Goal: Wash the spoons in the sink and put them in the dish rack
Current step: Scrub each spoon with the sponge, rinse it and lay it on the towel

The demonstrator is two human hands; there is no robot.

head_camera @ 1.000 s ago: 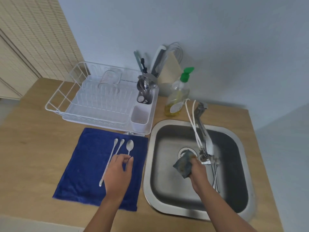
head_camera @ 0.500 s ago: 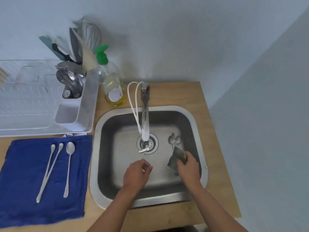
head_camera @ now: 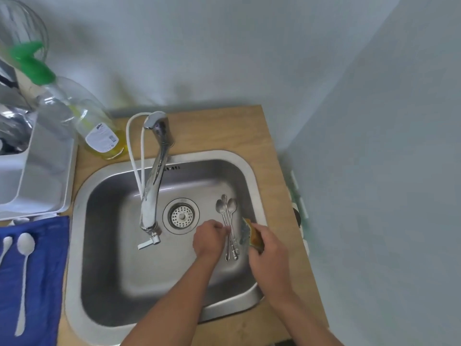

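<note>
A few steel spoons [head_camera: 228,211] lie bundled at the right side of the steel sink [head_camera: 82,196], bowls pointing away from me. My left hand [head_camera: 208,239] reaches their handles, fingertips pinching at one handle. My right hand [head_camera: 268,250] holds a yellow and grey sponge [head_camera: 250,234] just right of the spoons. Two white spoons [head_camera: 25,248] rest on the blue towel [head_camera: 40,283] at the left. The white dish rack [head_camera: 45,171] with its cutlery holder sits at the far left edge, only partly in view.
The chrome tap [head_camera: 153,176] arches over the sink's left half, with white hoses beside it. The drain [head_camera: 181,216] sits mid-basin. A dish soap bottle [head_camera: 97,131] with green cap stands behind the sink. The wall is close on the right of the wooden counter [head_camera: 274,171].
My view has swung right from the towel to the sink. My left hand left the white spoons on the towel and crossed the basin to the steel spoons; my right hand stayed with the sponge.
</note>
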